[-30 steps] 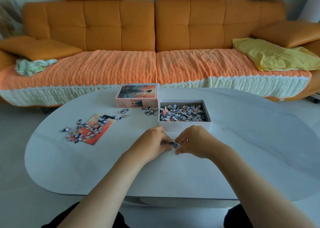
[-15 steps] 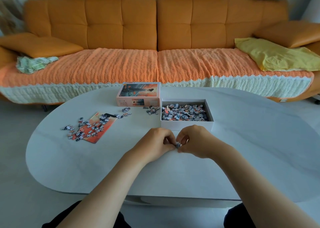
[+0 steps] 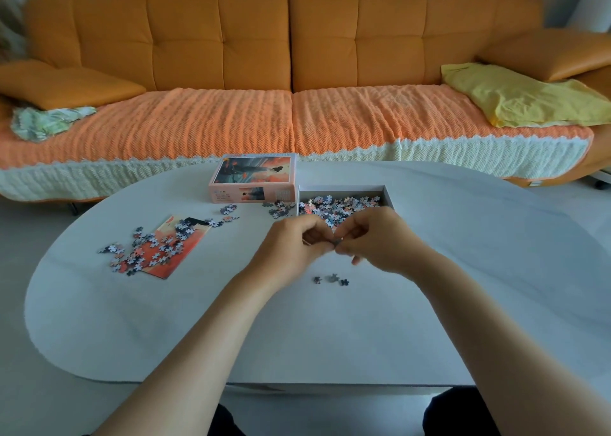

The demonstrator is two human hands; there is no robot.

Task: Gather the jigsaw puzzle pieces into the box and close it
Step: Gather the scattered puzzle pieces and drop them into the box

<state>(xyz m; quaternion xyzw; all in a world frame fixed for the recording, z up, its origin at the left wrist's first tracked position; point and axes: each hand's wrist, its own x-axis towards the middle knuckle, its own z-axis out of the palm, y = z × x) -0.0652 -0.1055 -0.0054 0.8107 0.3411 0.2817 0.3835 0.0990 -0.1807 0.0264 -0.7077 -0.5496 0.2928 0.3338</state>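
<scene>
The open white box (image 3: 389,194) stands on the table's far middle, holding many jigsaw pieces. Its picture lid (image 3: 253,178) lies to the left of it. My left hand (image 3: 291,243) and my right hand (image 3: 377,242) are raised just in front of the box, fingertips together, pinching a small clump of puzzle pieces (image 3: 336,243) between them. Three loose pieces (image 3: 331,279) lie on the table under my hands. More pieces (image 3: 148,248) are scattered over an orange reference picture (image 3: 172,263) at the left, and a few pieces (image 3: 279,208) lie between lid and box.
The white oval table (image 3: 463,303) has bare surface at the right and near its front edge. An orange sofa (image 3: 291,55) with a knitted cover, cushions and a yellow cloth (image 3: 515,98) stands behind the table.
My two hands have lifted from the table towards the box with the pinched pieces. Three pieces now show on the table where the hands were.
</scene>
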